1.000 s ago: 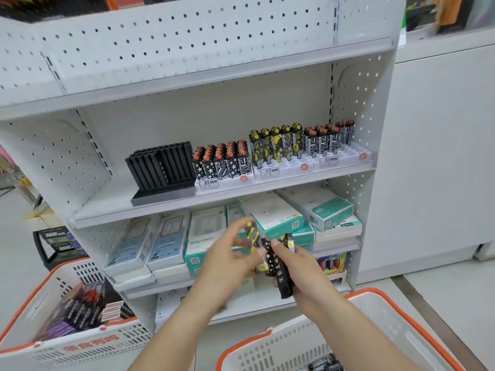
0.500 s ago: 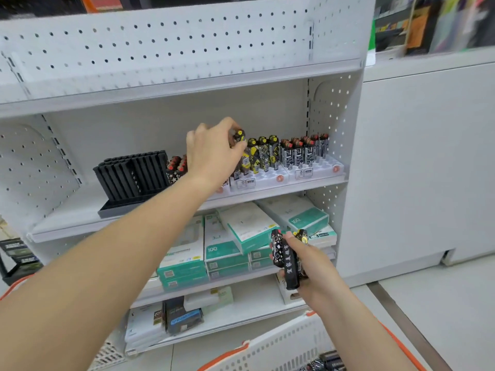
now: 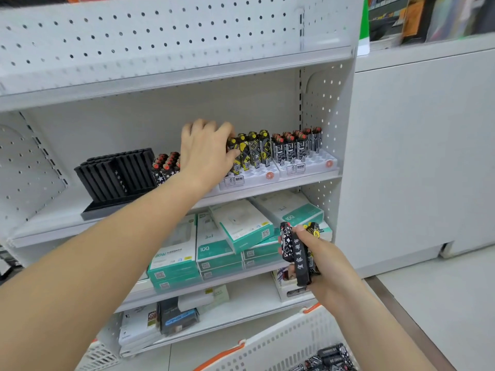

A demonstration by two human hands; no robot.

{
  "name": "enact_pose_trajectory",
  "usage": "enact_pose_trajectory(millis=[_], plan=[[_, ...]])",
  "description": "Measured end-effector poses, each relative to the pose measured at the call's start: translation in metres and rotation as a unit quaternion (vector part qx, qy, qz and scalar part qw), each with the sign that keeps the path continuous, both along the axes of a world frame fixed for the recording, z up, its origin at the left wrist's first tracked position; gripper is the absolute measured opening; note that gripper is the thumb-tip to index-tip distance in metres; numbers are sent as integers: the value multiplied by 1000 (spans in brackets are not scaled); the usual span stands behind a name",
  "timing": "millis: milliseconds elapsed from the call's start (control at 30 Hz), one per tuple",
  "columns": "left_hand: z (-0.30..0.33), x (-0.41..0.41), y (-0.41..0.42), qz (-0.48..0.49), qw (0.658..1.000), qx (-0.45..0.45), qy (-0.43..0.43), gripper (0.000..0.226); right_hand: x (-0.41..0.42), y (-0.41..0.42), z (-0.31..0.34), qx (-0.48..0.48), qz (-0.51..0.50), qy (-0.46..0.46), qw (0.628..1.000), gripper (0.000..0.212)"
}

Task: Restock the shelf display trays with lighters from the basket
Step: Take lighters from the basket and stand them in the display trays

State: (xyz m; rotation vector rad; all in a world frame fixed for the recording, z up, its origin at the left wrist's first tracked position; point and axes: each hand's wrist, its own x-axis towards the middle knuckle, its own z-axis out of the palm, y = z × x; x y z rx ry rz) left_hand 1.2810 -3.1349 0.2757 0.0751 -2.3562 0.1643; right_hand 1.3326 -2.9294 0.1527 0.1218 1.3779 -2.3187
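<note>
Our left hand (image 3: 205, 151) pinches one yellow-and-black patterned lighter (image 3: 235, 156) at the white plastic display tray (image 3: 257, 178) just right of it; our right hand (image 3: 318, 261) grips several black patterned lighters (image 3: 300, 253), above the white basket (image 3: 281, 341).

**Shop Fixture and Surroundings**

The fixture is a white metal shelving unit (image 3: 171, 84) with a perforated back panel (image 3: 160, 30) above and perforated side panels (image 3: 325, 103) at the right. Slotted uprights run down the back wall. To the right stands a plain white cabinet (image 3: 417, 156) with a flat top ledge; printed items, blurred, stand on that ledge. The floor (image 3: 442, 303) is light grey and glossy, with a darker strip (image 3: 385, 293) running along the base of the cabinet. A small gap shows at the cabinet's bottom edge. Lighting is even and bright, with soft shadows under each shelf.
</note>
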Motion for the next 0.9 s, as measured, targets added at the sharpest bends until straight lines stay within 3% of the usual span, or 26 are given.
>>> enact_pose_trajectory(millis=[200,300,333,400,467,533,733,900], plan=[[-3,-1,-3,19,999,-40,-10,31,3,-3,4,-15,6,-11,1000,32],[-9,14,11,-66,996,-40,42,27,3,-3,4,-17,8,-7,1000,33],[-15,24,20,-114,993,-15,37,26,3,-3,4,-13,9,-3,1000,34],[-30,49,42,-176,976,100,-82,26,4,-5,5,-1,4,7,1000,35],[-48,65,57,-171,930,228,-232,31,5,-7,6,7,-4,20,1000,34],[-64,69,62,-169,892,308,-285,31,7,-10,7,6,1,35,999,35],[-66,65,57,-197,816,465,-281,6,10,-16,9,-30,-6,-3,1000,25],[-60,70,55,-221,808,495,-230,19,12,-13,12,-110,-2,-112,988,16]])
